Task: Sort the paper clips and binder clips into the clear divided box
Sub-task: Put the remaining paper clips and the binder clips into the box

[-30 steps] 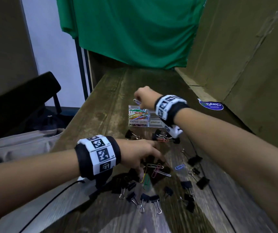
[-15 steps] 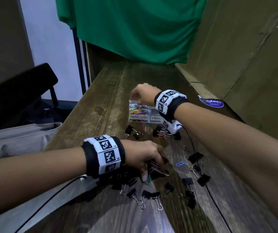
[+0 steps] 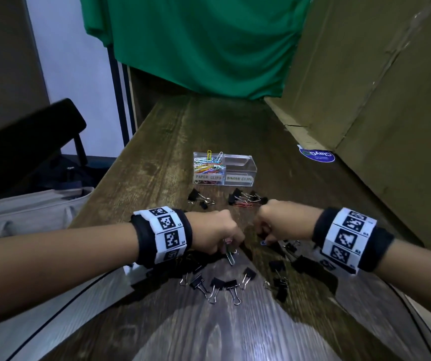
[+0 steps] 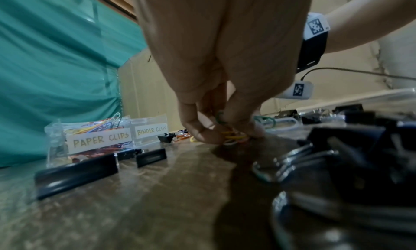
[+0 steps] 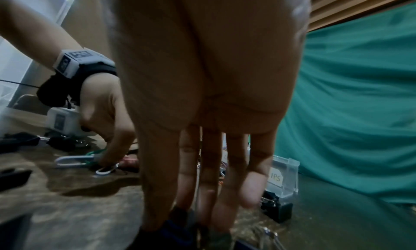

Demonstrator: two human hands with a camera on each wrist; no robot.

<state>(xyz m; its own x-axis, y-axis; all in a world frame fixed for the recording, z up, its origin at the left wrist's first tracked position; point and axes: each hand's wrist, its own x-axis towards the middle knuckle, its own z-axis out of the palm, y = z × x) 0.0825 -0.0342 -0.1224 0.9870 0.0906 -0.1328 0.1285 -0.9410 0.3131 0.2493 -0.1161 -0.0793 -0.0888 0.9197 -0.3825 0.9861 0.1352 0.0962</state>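
Note:
The clear divided box stands mid-table; its left cell, labelled PAPER CLIPS, holds coloured paper clips, and I see nothing in the BINDER CLIPS cell. In front of it my left hand pinches a small bunch of paper clips against the table, a green clip sticking out. My right hand points its fingers down, and thumb and fingertips close on a blue paper clip. Black binder clips lie scattered around both hands, with another cluster and a red paper clip just before the box.
A cardboard wall runs along the right of the wooden table, with a blue sticker at its foot. A green cloth hangs behind. Left of the table are a grey bag and a black chair.
My right hand has come back from above the box to the near pile, down onto the blue clip. My left hand has drawn the loose paper clips together under its fingers.

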